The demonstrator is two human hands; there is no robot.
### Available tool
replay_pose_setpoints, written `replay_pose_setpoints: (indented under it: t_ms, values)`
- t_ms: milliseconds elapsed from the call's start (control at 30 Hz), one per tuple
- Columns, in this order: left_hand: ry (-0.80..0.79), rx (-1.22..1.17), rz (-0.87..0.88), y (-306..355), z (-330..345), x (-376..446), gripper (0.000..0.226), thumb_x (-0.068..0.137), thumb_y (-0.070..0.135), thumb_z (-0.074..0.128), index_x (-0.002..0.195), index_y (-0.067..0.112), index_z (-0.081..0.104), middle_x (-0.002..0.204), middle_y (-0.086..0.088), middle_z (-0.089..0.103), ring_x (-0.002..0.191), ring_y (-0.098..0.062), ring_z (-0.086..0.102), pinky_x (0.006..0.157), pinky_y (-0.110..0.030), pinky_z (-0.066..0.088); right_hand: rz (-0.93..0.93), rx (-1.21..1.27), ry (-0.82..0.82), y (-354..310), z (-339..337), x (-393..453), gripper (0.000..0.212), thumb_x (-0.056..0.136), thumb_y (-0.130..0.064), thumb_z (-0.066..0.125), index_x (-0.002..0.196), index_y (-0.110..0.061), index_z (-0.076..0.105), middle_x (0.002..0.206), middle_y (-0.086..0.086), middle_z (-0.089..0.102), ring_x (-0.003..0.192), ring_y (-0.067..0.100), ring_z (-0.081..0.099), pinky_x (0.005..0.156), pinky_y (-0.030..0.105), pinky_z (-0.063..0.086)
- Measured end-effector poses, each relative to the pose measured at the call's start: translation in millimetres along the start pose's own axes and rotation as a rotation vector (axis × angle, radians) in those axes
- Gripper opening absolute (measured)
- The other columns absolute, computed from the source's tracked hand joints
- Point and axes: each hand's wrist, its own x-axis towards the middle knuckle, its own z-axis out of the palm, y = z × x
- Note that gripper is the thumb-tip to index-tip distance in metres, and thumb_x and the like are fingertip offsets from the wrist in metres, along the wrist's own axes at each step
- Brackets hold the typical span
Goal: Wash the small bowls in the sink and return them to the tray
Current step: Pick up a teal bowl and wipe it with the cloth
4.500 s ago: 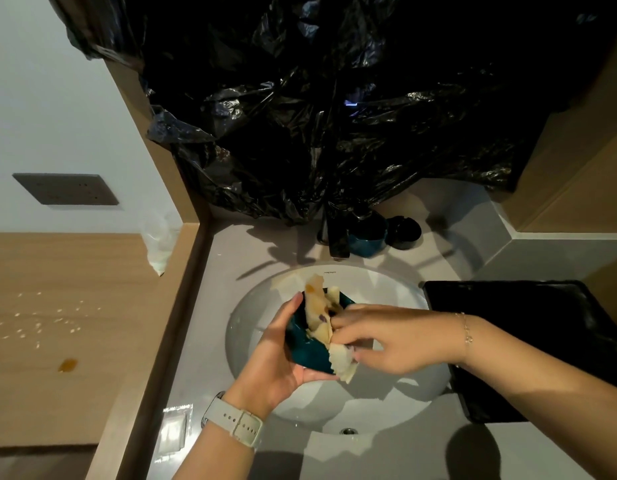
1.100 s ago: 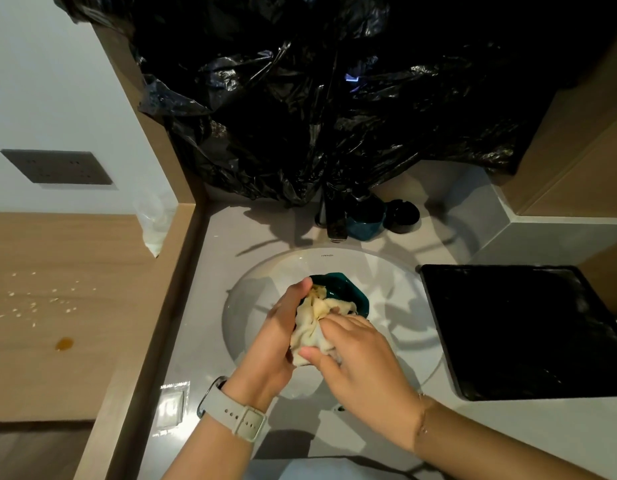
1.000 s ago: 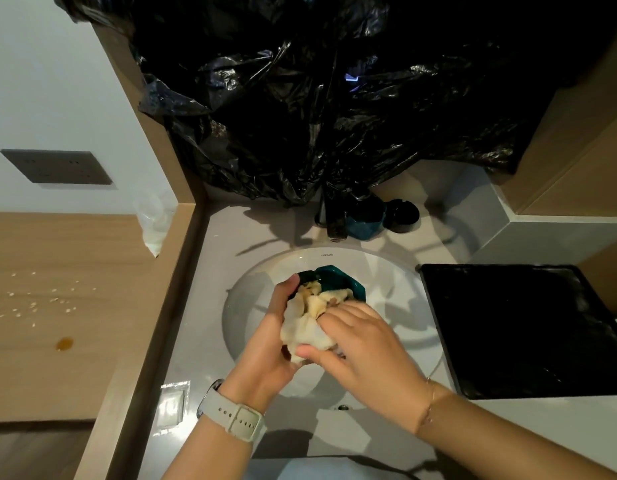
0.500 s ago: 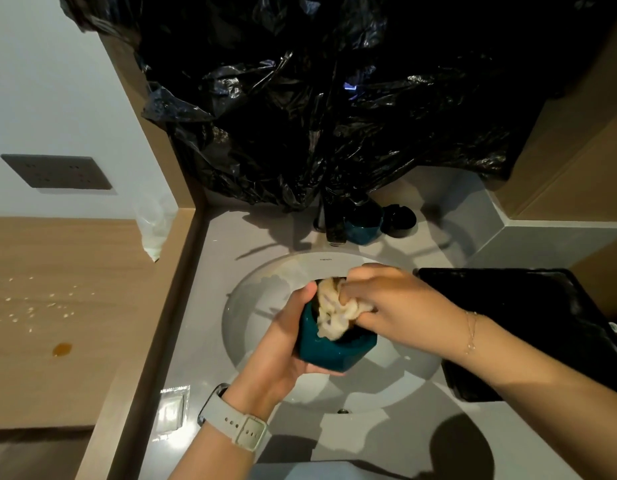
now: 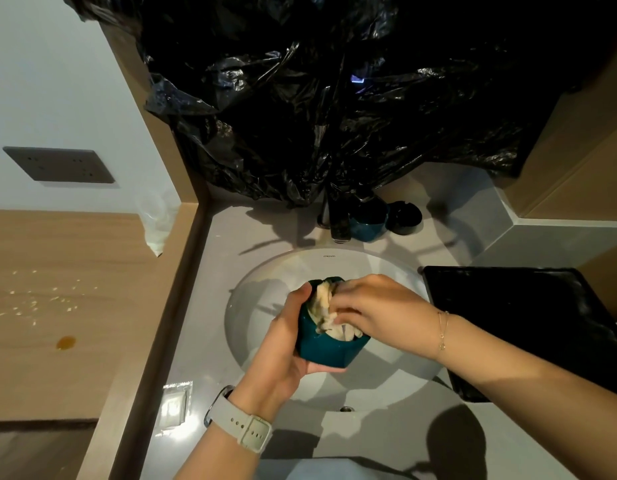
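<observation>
Head view, looking down on a round white sink basin (image 5: 397, 382) set in a grey countertop (image 5: 230, 258). Above the basin's centre, the left hand (image 5: 282, 355) grips a small teal faceted bowl (image 5: 326, 349), palm under its base and thumb curled along its left wall; the bowl is tilted, mouth toward the right. The right hand (image 5: 379, 313) pinches a crumpled pale cloth (image 5: 326, 313) and presses it into the bowl's mouth, fingers curled around the wad. A light watch (image 5: 243, 426) sits on the left wrist, a thin chain bracelet (image 5: 442, 329) on the right. Behind the basin stands a dark faucet (image 5: 338, 220), with a second teal bowl (image 5: 367, 225) just right of it and a dark bowl (image 5: 404, 218) beside that. Right of the basin lies a black tray (image 5: 528, 313), its near corner touching the basin's rim. Black plastic sheeting (image 5: 334, 98) hangs behind the faucet. Left of the basin, a small clear packet (image 5: 173, 407) lies on the countertop.
</observation>
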Motion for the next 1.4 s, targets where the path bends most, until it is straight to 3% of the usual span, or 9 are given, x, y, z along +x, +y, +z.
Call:
replay_pose_setpoints:
  t_ms: [233,367,533,667,767,1033,1133,1233,1400]
  values:
    - [-0.004,-0.021,-0.021,-10,1,1,0.051,0.095,0.053,0.043,0.115,0.013,0.067,0.104,-0.017,0.073,0.091,-0.031,0.071,0.07,-0.046,0.058,-0.039,0.381,-0.206,-10,-10,-5,0.019,0.092,-0.014,0.057,0.083,-0.003,0.07,0.078,0.008,0.068,0.073,0.021,0.059,0.075,0.038,0.048]
    - [-0.037,-0.031,-0.013,-11,4,0,0.048,0.093,0.051,0.046,0.114,0.014,0.067,0.104,-0.016,0.074,0.092,-0.029,0.072,0.071,-0.047,0.059,-0.047,0.103,-0.1,-12,-2,3,0.016,0.092,-0.013,0.053,0.08,-0.006,0.061,0.079,0.01,0.061,0.074,0.024,0.057,0.068,0.037,0.045]
    - [0.069,-0.035,0.033,-15,5,4,0.042,0.092,0.05,0.052,0.118,0.019,0.064,0.105,-0.014,0.074,0.097,-0.032,0.071,0.066,-0.046,0.059,0.095,-0.022,-0.253,-13,-7,5,0.017,0.09,-0.006,0.052,0.074,-0.003,0.059,0.067,0.015,0.046,0.062,0.023,0.04,0.059,0.028,0.031]
    - [0.129,0.037,0.04,-27,6,7,0.041,0.092,0.049,0.053,0.116,0.019,0.065,0.104,-0.015,0.074,0.095,-0.032,0.071,0.071,-0.051,0.061,0.083,0.325,-0.342,-18,-14,-2,0.041,0.09,-0.008,0.057,0.051,-0.022,0.048,0.047,-0.011,0.044,0.05,0.005,0.042,0.055,0.013,0.03]
    - [0.084,0.01,0.029,-29,3,6,0.045,0.093,0.052,0.049,0.117,0.016,0.064,0.103,-0.017,0.074,0.094,-0.032,0.072,0.069,-0.05,0.06,0.13,0.528,-0.209,-19,-4,-5,0.045,0.091,-0.011,0.059,0.053,-0.033,0.049,0.051,-0.014,0.046,0.054,0.002,0.044,0.062,0.015,0.036]
    - [0.182,-0.134,0.131,-21,6,9,0.033,0.094,0.042,0.053,0.114,0.018,0.066,0.101,-0.015,0.074,0.094,-0.036,0.071,0.069,-0.059,0.058,0.294,-0.027,-0.168,-31,10,11,0.016,0.091,-0.008,0.05,0.089,0.003,0.061,0.078,0.015,0.054,0.061,0.025,0.041,0.055,0.031,0.03]
    - [0.206,-0.082,0.171,-21,4,10,0.032,0.095,0.038,0.052,0.118,0.018,0.064,0.103,-0.015,0.074,0.093,-0.031,0.072,0.065,-0.053,0.06,0.33,0.205,-0.207,-29,-3,13,0.02,0.089,-0.008,0.052,0.083,0.006,0.064,0.083,0.018,0.064,0.071,0.032,0.055,0.06,0.034,0.044]
    - [0.107,-0.087,0.166,-19,-1,10,0.043,0.091,0.048,0.049,0.118,0.019,0.065,0.103,-0.011,0.075,0.088,-0.027,0.074,0.063,-0.043,0.06,0.471,0.644,-0.18,-18,-15,6,0.019,0.09,-0.009,0.055,0.09,-0.012,0.074,0.074,-0.01,0.068,0.069,0.009,0.064,0.067,0.022,0.051]
    - [0.052,-0.08,0.214,-4,-14,13,0.059,0.081,0.058,0.052,0.125,0.02,0.061,0.115,-0.011,0.071,0.104,-0.032,0.069,0.077,-0.055,0.058,0.658,1.202,0.394,-4,-24,-25,0.018,0.094,-0.006,0.053,0.097,-0.008,0.07,0.091,0.01,0.07,0.083,0.02,0.064,0.074,0.022,0.051]
